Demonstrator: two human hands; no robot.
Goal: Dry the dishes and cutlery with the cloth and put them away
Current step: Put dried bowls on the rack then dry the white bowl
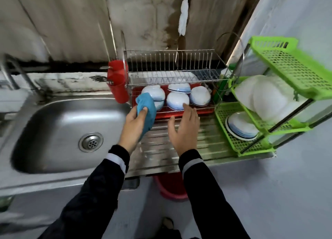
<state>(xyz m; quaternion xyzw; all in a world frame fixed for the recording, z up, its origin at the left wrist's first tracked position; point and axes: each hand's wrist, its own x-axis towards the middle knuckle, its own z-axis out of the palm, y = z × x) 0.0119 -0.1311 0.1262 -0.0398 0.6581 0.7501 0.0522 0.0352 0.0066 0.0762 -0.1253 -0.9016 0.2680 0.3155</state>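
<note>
Steel surface by the sink hides most of a red bucket below, and the white things in the green rack are too blurry to name. Left hand holds the bunched blue cloth in curled fingers, just in front of the white bowls with blue rims, while the right hand hovers close by, fingers spread wide, holding nothing. Those bowls sit upside down low in the metal rack, and a single bowl leans in the green rack's bottom.
</note>
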